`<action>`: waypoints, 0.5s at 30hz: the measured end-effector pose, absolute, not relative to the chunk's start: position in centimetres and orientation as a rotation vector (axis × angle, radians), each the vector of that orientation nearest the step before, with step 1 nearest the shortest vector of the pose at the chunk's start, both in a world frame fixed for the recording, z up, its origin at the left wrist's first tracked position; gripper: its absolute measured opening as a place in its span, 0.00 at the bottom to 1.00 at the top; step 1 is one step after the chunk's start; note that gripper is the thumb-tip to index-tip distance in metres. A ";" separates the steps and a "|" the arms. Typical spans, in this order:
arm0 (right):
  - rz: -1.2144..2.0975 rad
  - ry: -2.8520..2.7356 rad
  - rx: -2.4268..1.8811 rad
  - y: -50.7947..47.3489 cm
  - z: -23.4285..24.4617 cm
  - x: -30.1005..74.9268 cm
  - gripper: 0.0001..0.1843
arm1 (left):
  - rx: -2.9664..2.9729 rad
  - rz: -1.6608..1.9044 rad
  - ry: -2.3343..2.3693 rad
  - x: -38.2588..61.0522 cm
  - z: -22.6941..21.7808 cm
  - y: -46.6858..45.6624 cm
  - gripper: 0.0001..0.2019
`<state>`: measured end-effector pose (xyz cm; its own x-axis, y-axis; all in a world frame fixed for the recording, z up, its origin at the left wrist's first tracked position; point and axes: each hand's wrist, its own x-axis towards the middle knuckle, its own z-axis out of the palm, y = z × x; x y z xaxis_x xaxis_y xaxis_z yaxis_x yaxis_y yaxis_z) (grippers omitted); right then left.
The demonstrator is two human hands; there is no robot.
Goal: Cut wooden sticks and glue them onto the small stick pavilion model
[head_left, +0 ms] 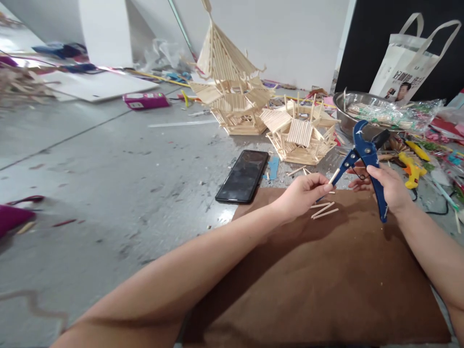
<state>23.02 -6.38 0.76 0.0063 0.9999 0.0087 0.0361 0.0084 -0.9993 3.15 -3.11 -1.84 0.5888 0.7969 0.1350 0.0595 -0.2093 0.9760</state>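
My left hand (302, 194) pinches a short wooden stick (334, 176) between thumb and fingertips. In my right hand (389, 186) is a blue pipe cutter (367, 151), its handles spread apart and its hooked jaw pointing up. The thumb lies over one handle, while the other fingers are partly hidden behind the tool. The cutter's other handle reaches down to the left, behind the stick and my left fingertips. Below my left hand, several cut wooden sticks (325, 211) lie on a brown mat (326, 270).
A black phone (242, 176) lies left of the mat's far edge. Behind it stand a tall stick-built pagoda (235, 96) and a lower stick structure (300, 133). At right are a metal bowl (350, 121), a yellow glue gun (412, 170) and a white tote bag (406, 67).
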 end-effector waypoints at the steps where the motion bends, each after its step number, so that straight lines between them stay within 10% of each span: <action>1: 1.222 -1.256 -1.185 -6.5 0.6 22.9 0.16 | 1.716 0.818 0.725 3.2 -1.8 -3.3 0.10; 10: 1.277 -1.368 -1.041 -7.6 0.1 21.1 0.20 | 2.001 0.934 0.626 3.4 -1.5 -4.6 0.08; 15: 0.690 -1.511 -1.308 -6.8 -0.2 23.0 0.14 | 2.079 0.994 0.966 2.5 -2.1 -3.0 0.10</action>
